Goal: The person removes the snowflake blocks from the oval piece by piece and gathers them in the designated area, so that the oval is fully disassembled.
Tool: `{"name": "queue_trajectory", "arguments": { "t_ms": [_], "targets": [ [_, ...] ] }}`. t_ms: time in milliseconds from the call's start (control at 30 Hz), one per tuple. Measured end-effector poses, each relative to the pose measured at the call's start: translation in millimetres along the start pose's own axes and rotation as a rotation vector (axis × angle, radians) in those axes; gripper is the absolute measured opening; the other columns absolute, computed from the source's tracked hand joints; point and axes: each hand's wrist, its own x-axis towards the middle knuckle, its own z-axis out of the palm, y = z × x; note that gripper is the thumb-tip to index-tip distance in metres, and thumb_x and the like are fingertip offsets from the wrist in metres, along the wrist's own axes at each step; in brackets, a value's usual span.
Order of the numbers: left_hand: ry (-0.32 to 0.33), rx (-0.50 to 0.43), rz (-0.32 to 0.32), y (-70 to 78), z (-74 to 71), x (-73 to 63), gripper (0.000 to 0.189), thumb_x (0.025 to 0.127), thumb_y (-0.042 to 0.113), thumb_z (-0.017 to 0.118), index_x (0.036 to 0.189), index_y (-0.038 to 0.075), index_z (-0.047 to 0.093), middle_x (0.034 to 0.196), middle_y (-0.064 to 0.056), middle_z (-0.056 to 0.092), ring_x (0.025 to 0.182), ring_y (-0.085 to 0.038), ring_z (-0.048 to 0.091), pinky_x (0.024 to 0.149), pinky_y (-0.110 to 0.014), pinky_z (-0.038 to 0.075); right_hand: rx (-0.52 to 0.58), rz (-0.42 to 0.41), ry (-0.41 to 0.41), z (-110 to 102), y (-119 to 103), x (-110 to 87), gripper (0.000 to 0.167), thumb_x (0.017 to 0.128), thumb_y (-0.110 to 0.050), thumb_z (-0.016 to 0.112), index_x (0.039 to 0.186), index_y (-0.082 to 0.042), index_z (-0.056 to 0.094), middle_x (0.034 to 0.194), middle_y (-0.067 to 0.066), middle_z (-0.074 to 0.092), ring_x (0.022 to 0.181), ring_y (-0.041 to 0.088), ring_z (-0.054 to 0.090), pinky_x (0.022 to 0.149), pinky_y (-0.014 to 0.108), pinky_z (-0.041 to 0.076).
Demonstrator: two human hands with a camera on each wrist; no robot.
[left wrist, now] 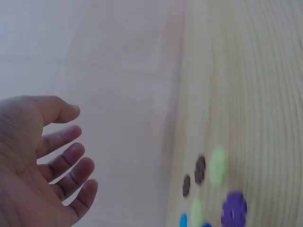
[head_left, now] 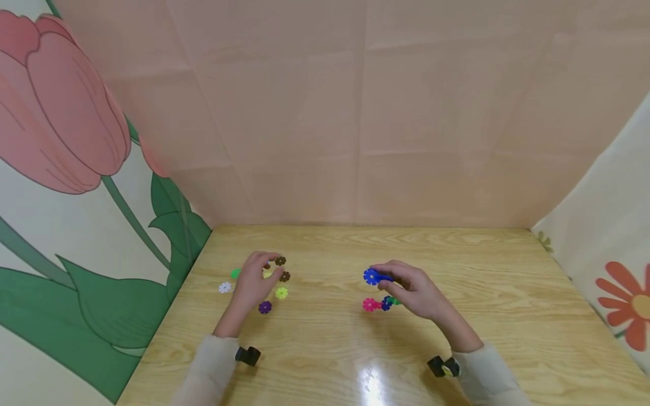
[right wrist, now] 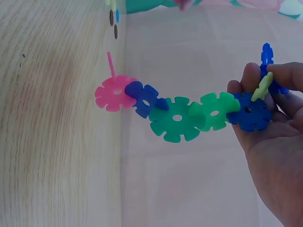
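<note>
My right hand [head_left: 413, 288] pinches a chain of interlocking plastic snowflake discs [right wrist: 165, 131] by its blue end, thumb against fingers. In the right wrist view the chain hangs out from the hand: blue and pale yellow discs at the grip, then green ones, a dark blue one and a pink disc [right wrist: 113, 94] at the far end. My left hand [head_left: 252, 282] hovers over loose discs at the left with its fingers loosely bent and nothing between them. Near it lie a purple disc [head_left: 265, 307], a yellow disc [head_left: 281, 293] and a brown disc [head_left: 285, 276].
A white disc [head_left: 225, 287] and a green disc [head_left: 236, 273] lie to the left of the left hand, which hides part of the group. The wooden table [head_left: 325, 338] ends against a plain pinkish backdrop [head_left: 325, 141]. Flower-printed cloths [head_left: 101, 237] flank both sides.
</note>
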Motion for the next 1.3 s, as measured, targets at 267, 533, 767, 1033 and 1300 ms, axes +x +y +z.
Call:
{"name": "queue_trajectory", "arguments": {
  "t_ms": [267, 533, 767, 1033, 1300],
  "targets": [
    [0.0, -0.058, 0.113, 31.5, 18.6, -5.2, 0.028, 0.095, 0.02, 0.073, 0.123, 0.015, 0.071, 0.118, -0.007, 0.064, 0.096, -0.022, 0.058, 0.076, -0.039, 0.055, -0.028, 0.046, 0.046, 6, -3, 1.5, 0.031, 0.094, 0.01, 0.063, 0.125, 0.003, 0.066, 0.106, 0.013, 0.07, 0.09, 0.014, 0.069, 0.067, 0.025, 0.057],
    [-0.026, -0.061, 0.204, 61.2, 30.3, -9.7, 0.027, 0.095, 0.023, 0.074, 0.121, 0.018, 0.072, 0.118, -0.002, 0.064, 0.099, -0.018, 0.059, 0.079, -0.036, 0.051, -0.076, 0.164, 0.055, 9, -2, 4.4, 0.018, 0.098, -0.003, 0.065, 0.114, -0.008, 0.071, 0.102, 0.004, 0.072, 0.087, 0.011, 0.069, 0.068, 0.027, 0.057],
    [-0.113, -0.131, 0.279, 78.8, 37.2, -12.9, 0.03, 0.095, 0.024, 0.072, 0.125, 0.018, 0.069, 0.119, 0.0, 0.063, 0.102, -0.011, 0.058, 0.087, -0.034, 0.053, -0.084, 0.203, 0.041, 11, -4, 7.2, 0.013, 0.098, -0.005, 0.066, 0.109, -0.009, 0.071, 0.099, 0.002, 0.073, 0.087, 0.011, 0.069, 0.077, 0.026, 0.058],
    [-0.186, -0.151, 0.327, 89.4, 45.5, -14.4, 0.04, 0.095, 0.029, 0.073, 0.134, 0.022, 0.064, 0.13, 0.003, 0.06, 0.11, -0.015, 0.06, 0.092, -0.037, 0.052, -0.071, 0.238, 0.056, 14, -6, 10.1, 0.007, 0.098, -0.008, 0.068, 0.102, -0.011, 0.071, 0.093, 0.001, 0.072, 0.074, 0.014, 0.065, 0.063, 0.026, 0.055],
    [-0.246, -0.13, 0.345, 101.4, 52.6, -13.2, 0.049, 0.093, 0.035, 0.075, 0.138, 0.023, 0.06, 0.132, 0.004, 0.059, 0.109, -0.016, 0.059, 0.09, -0.031, 0.052, -0.049, 0.176, 0.059, 18, -4, 11.8, 0.01, 0.096, -0.002, 0.067, 0.101, -0.009, 0.071, 0.094, 0.004, 0.072, 0.081, 0.016, 0.069, 0.075, 0.026, 0.058]
  ]
}}
